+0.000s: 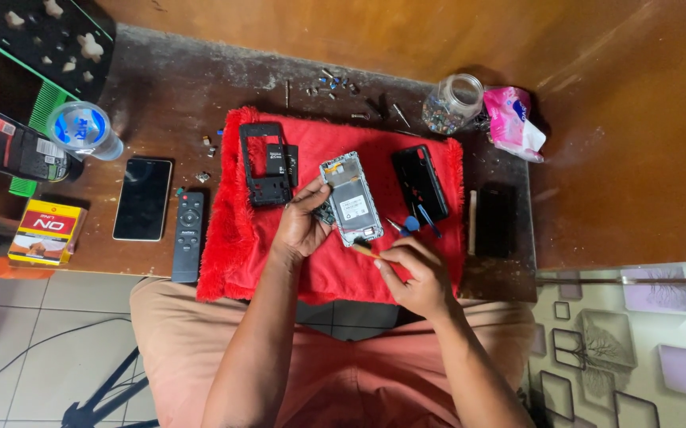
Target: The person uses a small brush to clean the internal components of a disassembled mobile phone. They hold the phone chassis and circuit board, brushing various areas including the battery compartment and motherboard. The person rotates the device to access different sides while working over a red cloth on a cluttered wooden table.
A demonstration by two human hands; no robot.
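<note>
An opened phone body with its silver inner frame showing lies on a red fluffy cloth. My left hand grips the phone's left edge and lower corner. My right hand pinches a small brush with a pale wooden handle, whose tip touches the phone's bottom end. A black phone frame rests on the cloth left of the phone. A black back cover lies to the right, with small blue-handled tools beside it.
On the dark wooden table stand a black phone, a remote, a water bottle, a yellow box, a glass jar of small parts, a pink packet, scattered screws and another dark phone.
</note>
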